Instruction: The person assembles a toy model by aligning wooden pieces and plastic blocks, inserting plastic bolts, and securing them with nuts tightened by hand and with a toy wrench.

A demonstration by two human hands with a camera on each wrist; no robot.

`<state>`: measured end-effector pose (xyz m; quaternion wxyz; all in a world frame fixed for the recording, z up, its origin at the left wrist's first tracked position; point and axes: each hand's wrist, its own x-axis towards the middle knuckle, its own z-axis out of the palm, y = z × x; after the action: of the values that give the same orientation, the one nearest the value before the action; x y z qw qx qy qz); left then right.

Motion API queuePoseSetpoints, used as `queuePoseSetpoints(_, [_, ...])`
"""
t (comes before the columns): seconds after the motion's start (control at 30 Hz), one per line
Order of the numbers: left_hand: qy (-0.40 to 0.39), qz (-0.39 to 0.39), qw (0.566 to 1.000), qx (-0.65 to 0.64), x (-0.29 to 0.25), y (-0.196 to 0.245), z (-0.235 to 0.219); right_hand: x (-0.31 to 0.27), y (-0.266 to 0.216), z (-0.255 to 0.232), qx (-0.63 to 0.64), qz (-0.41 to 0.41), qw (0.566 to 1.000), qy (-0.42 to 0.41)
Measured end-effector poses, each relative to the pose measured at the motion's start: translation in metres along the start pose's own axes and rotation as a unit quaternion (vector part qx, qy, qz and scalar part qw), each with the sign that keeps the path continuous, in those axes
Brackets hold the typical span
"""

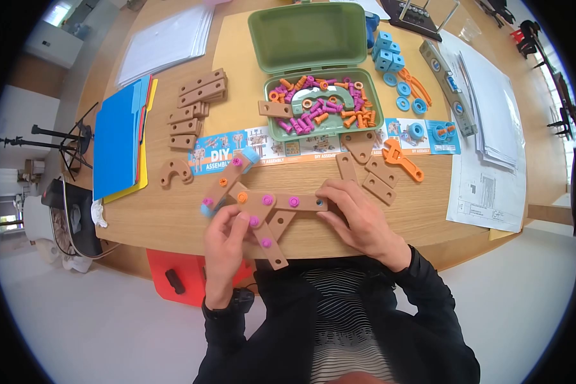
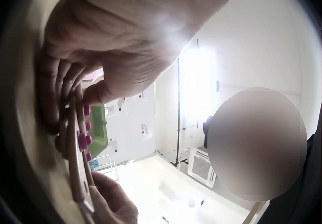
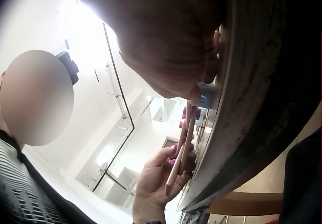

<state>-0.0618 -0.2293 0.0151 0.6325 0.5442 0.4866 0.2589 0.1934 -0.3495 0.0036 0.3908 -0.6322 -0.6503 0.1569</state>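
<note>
A toy assembly of brown perforated strips [image 1: 304, 202] and a plate, joined with pink and orange bolts, lies near the table's front edge. My left hand [image 1: 225, 235] grips its left side, thumb on top beside a pink bolt [image 1: 254, 221]. The right hand [image 1: 358, 217] pinches the far right end of the horizontal strip, where blue shows through the end hole. Another strip with blue end pieces [image 1: 251, 155] slants up at the left of the assembly. In the right wrist view, a blue piece [image 3: 205, 96] sits by the right fingertips.
A green toolbox [image 1: 377, 105] full of pink and orange bolts stands open behind the assembly. Spare brown strips [image 1: 201, 89] lie left, others [image 1: 381, 179] right by an orange wrench [image 1: 403, 160]. Blue blocks [image 1: 387, 52], a level [image 1: 448, 86], folders [image 1: 121, 137] and papers [image 1: 486, 185] surround them.
</note>
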Motion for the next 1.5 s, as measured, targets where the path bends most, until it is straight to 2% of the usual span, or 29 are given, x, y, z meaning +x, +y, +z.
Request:
queuePoseSetpoints(0.23, [0.003, 0.006, 1.000, 0.022, -0.002, 0.003, -0.005, 0.000, 0.000, 0.001, -0.004, -0.001, 1.000, 0.006])
queuePoseSetpoints(0.43, [0.089, 0.048, 0.990, 0.097, -0.009, 0.008, 0.000, 0.000, 0.002, 0.002, -0.004, -0.008, 1.000, 0.007])
queuePoseSetpoints(0.5, [0.118, 0.119, 0.978, 0.127, -0.010, 0.008, 0.002, 0.000, 0.002, 0.002, -0.005, -0.010, 1.000, 0.007])
queuePoseSetpoints(0.53, [0.118, 0.119, 0.978, 0.126, -0.011, 0.009, 0.003, 0.000, 0.001, 0.002, -0.005, -0.012, 1.000, 0.006])
queuePoseSetpoints(0.6, [0.116, 0.257, 0.937, 0.205, -0.010, 0.012, 0.007, -0.001, 0.001, 0.002, -0.001, -0.007, 1.000, 0.006])
queuePoseSetpoints(0.63, [0.117, 0.256, 0.938, 0.205, -0.008, 0.013, 0.006, -0.001, 0.001, 0.003, 0.004, -0.001, 1.000, 0.007])
queuePoseSetpoints(0.7, [0.075, 0.373, 0.884, 0.272, -0.003, 0.015, 0.004, -0.001, 0.000, 0.002, 0.005, 0.003, 1.000, 0.004])
queuePoseSetpoints(0.73, [0.077, 0.373, 0.884, 0.272, -0.001, 0.016, 0.004, -0.001, 0.000, 0.002, 0.005, 0.008, 1.000, 0.003])
queuePoseSetpoints(0.8, [0.076, 0.420, 0.846, 0.319, 0.002, 0.018, 0.005, -0.001, -0.001, 0.002, 0.006, 0.010, 1.000, 0.003])
queuePoseSetpoints(0.93, [0.082, 0.437, 0.842, 0.306, 0.004, 0.015, 0.006, -0.004, -0.002, 0.002, 0.005, 0.024, 1.000, 0.001])
queuePoseSetpoints(1.17, [0.143, 0.466, 0.836, 0.254, 0.005, -0.007, 0.003, -0.007, -0.014, -0.013, 0.008, 0.041, 0.999, -0.013])
queuePoseSetpoints(1.33, [0.159, 0.483, 0.832, 0.221, 0.006, -0.013, 0.003, -0.005, -0.025, -0.059, -0.049, 0.005, 0.999, 0.011])
queuePoseSetpoints(1.43, [0.152, 0.498, 0.828, 0.205, 0.004, -0.019, -0.002, 0.015, -0.013, -0.099, -0.040, 0.048, 0.997, 0.040])
queuePoseSetpoints(1.5, [0.155, 0.511, 0.822, 0.199, 0.003, -0.022, -0.004, 0.035, 0.008, -0.120, -0.077, 0.057, 0.991, 0.094])
